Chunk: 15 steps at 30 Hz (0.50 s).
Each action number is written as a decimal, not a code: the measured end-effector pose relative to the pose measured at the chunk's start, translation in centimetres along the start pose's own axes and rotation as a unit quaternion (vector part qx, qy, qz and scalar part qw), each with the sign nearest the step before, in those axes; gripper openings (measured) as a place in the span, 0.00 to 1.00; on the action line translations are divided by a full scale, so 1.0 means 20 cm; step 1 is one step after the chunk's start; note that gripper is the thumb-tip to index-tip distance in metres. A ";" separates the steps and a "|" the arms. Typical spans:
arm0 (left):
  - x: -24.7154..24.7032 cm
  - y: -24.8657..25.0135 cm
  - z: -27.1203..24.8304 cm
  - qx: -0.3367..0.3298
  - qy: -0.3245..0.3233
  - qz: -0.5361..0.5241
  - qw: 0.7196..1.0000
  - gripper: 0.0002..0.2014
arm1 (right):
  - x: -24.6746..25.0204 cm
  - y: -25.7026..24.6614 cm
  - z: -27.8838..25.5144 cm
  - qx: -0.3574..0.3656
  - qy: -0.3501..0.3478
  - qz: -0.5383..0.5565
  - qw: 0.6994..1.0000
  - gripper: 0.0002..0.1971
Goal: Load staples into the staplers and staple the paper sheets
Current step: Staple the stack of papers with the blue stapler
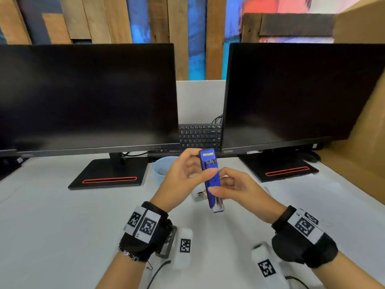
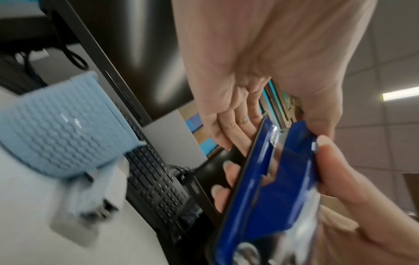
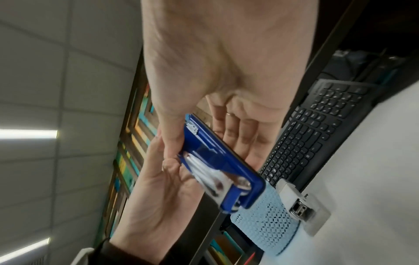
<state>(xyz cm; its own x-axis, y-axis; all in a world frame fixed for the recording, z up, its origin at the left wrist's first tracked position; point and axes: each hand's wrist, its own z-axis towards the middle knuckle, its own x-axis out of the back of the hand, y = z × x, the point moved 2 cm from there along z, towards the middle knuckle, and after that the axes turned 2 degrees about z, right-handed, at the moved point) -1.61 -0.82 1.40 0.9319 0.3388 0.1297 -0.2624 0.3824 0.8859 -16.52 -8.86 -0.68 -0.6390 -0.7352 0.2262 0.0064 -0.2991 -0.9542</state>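
**Blue stapler held in both hands above the desk**

Both my hands are on the blue stapler [image 1: 210, 180], lifted clear of the desk [image 1: 52, 215], in front of the gap between the two monitors. It stands roughly on end, yellow-labelled end up and away from me, metal hinge end down toward me.

Left hand [image 1: 183, 176]: grip clamped on the stapler's upper half, thumb across the near face, fingers [image 2: 229, 125] behind it. Right hand [image 1: 235, 188]: grip clamped on the lower half, thumb [image 2: 328, 152] on one side, fingertips wrapped round the other.

Wrist views show the blue body with the metal staple channel [image 3: 204, 170] visible at the hinge end. Can't tell if staples are in it; too blurred.

Behind the stapler, toward the left monitor [image 1: 87, 97]: light blue perforated basket [image 1: 161, 166]. Just below the stapler on the desk: a small box [image 3: 303, 208] with metal parts showing. Black keyboard [image 1: 200, 135] sits further back, between the left monitor and the right monitor [image 1: 302, 94].
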 end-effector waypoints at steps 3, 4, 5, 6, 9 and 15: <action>-0.14 0.02 -0.02 -0.001 -0.034 -0.013 0.999 0.17 | 0.05 0.00 -0.15 -0.004 0.025 0.034 0.999 0.21; -0.18 0.02 -0.02 0.006 -0.046 -0.029 0.999 0.16 | 0.06 0.00 -0.19 -0.008 0.039 0.038 0.998 0.21; -0.23 0.03 -0.03 0.016 -0.059 -0.042 0.997 0.15 | 0.08 0.00 -0.24 -0.011 0.051 0.040 0.998 0.20; -0.28 0.03 -0.04 0.029 -0.075 -0.053 0.995 0.15 | 0.10 0.00 -0.28 -0.012 0.060 0.038 0.997 0.20; -0.42 0.03 -0.04 0.078 -0.131 -0.046 0.987 0.15 | 0.16 0.00 -0.41 -0.012 0.079 0.025 0.997 0.16; -0.58 -0.02 0.01 0.223 -0.203 0.058 0.952 0.23 | 0.43 0.00 -0.59 -0.039 0.202 0.053 0.977 0.24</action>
<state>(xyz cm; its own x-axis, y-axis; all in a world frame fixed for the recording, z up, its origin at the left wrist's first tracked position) -12.26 -5.10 -0.34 0.9471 -0.0387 0.3186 -0.3207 -0.0704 0.9446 -31.08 -8.10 -1.10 -0.8895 -0.4549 0.0439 0.0412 -0.1756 -0.9836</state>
